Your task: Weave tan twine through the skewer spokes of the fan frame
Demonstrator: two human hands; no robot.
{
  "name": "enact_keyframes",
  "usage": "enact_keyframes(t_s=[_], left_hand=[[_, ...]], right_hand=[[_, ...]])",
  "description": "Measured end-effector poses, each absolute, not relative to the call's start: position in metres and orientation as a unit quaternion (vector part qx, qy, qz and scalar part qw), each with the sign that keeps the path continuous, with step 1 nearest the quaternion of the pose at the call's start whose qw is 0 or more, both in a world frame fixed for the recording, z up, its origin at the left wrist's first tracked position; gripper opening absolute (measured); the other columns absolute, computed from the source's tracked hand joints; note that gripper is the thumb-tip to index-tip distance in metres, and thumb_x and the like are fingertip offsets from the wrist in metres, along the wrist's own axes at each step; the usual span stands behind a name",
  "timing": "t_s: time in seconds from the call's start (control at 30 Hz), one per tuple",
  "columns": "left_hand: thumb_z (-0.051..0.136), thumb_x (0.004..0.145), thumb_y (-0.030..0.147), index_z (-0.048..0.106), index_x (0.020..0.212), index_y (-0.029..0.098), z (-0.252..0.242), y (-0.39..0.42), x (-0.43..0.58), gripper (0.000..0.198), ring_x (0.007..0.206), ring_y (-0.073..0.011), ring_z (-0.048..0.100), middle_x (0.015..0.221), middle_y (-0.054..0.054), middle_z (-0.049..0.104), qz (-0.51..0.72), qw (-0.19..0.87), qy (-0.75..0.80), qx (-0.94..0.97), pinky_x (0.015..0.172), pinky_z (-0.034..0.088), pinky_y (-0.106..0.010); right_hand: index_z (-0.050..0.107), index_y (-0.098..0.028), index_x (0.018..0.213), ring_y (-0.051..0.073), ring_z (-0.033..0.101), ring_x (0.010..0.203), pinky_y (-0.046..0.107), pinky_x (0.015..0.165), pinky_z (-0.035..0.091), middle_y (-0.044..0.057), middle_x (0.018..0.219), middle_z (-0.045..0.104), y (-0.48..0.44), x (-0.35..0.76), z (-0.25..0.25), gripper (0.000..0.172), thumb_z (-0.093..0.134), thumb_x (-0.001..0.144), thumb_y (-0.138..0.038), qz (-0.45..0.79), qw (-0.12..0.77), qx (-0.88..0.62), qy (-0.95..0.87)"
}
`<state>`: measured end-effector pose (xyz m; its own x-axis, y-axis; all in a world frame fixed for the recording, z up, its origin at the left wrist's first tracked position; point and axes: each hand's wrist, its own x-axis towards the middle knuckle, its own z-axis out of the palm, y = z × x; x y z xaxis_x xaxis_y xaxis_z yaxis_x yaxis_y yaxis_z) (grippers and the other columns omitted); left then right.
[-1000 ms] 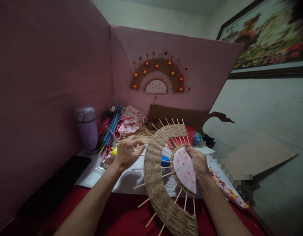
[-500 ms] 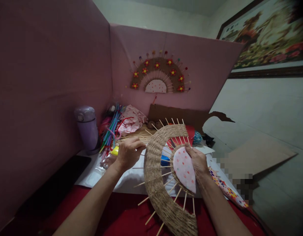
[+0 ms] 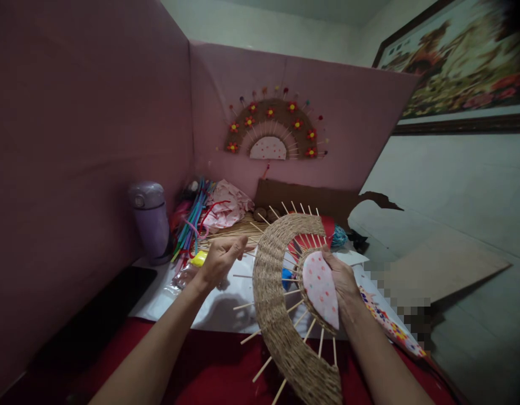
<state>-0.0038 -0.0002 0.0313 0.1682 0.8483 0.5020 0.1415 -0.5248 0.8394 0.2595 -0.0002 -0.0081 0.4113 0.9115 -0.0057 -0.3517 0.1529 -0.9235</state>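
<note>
We note the woven fan [image 3: 268, 292] at centre, tilted over the white sheet [image 3: 156, 301]. Right hand [image 3: 343, 281]: fingers closed on the right edge of its dotted half-disc [image 3: 320, 287]. Left hand [image 3: 220, 260]: fingers partly curled beside the fan's left sticks [image 3: 243, 276]; whether gripping one, we cannot tell.

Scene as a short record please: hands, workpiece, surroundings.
right_hand: right hand grips dotted half-disc at its straight edge
left_hand: left hand beside woven arch, fingers curled; contact unclear
workpiece: woven arch around dotted half-disc, thin sticks radiating
behind: similar arch with red flowers on pink panel
beyond_left_hand: purple bottle, crumpled pink cloth
</note>
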Motion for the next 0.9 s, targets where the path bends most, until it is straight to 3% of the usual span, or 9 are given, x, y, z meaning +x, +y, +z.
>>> enact_keyframes(t_s=[0.17, 0.33, 0.5, 0.73, 0.9], left_hand=[[0.045, 0.081, 0.049, 0.067, 0.065, 0.010, 0.029, 0.001, -0.002, 0.048, 0.045, -0.0064, 0.029, 0.050, 0.000, 0.044, 0.512, 0.488, 0.335, 0.623, 0.044, 0.017, -0.023], [0.046, 0.080, 0.050, 0.068, 0.070, 0.009, 0.026, 0.002, -0.002, 0.048, 0.046, -0.0064, 0.028, 0.051, 0.000, 0.044, 0.506, 0.509, 0.320, 0.619, 0.044, 0.016, -0.024], [0.057, 0.075, 0.043, 0.063, 0.055, 0.012, 0.029, 0.000, -0.001, 0.038, 0.048, -0.0066, 0.032, 0.050, 0.001, 0.044, 0.493, 0.468, 0.344, 0.648, 0.046, 0.021, -0.023], [0.062, 0.071, 0.035, 0.065, 0.057, 0.012, 0.024, 0.003, 0.003, 0.027, 0.053, -0.0091, 0.040, 0.052, 0.000, 0.047, 0.507, 0.352, 0.364, 0.698, 0.049, 0.029, -0.023], [0.061, 0.072, 0.028, 0.070, 0.069, 0.015, 0.022, 0.002, 0.003, 0.016, 0.055, -0.0099, 0.044, 0.057, -0.001, 0.052, 0.515, 0.251, 0.363, 0.735, 0.051, 0.032, -0.022]], right_hand=[[0.053, -0.016, 0.065, 0.018, 0.060, 0.048, 0.027, 0.043, 0.048, -0.001, 0.048, 0.059, 0.001, 0.260, -0.010, 0.040, 0.079, 0.050, -0.042, 0.502, 0.695, -0.454, -0.243], [0.053, -0.016, 0.065, 0.018, 0.060, 0.049, 0.027, 0.042, 0.048, 0.000, 0.050, 0.060, -0.001, 0.258, -0.007, 0.040, 0.079, 0.048, -0.042, 0.496, 0.699, -0.455, -0.242], [0.055, -0.016, 0.065, 0.018, 0.059, 0.049, 0.027, 0.043, 0.048, -0.002, 0.048, 0.058, 0.000, 0.260, -0.009, 0.039, 0.077, 0.050, -0.044, 0.465, 0.705, -0.466, -0.263], [0.059, -0.014, 0.066, 0.013, 0.055, 0.046, 0.024, 0.043, 0.045, -0.003, 0.051, 0.058, 0.004, 0.265, -0.010, 0.037, 0.080, 0.047, -0.037, 0.402, 0.738, -0.480, -0.250], [0.058, -0.014, 0.063, 0.010, 0.050, 0.044, 0.023, 0.042, 0.044, -0.005, 0.050, 0.056, 0.006, 0.269, -0.011, 0.035, 0.080, 0.047, -0.036, 0.391, 0.742, -0.490, -0.239]])
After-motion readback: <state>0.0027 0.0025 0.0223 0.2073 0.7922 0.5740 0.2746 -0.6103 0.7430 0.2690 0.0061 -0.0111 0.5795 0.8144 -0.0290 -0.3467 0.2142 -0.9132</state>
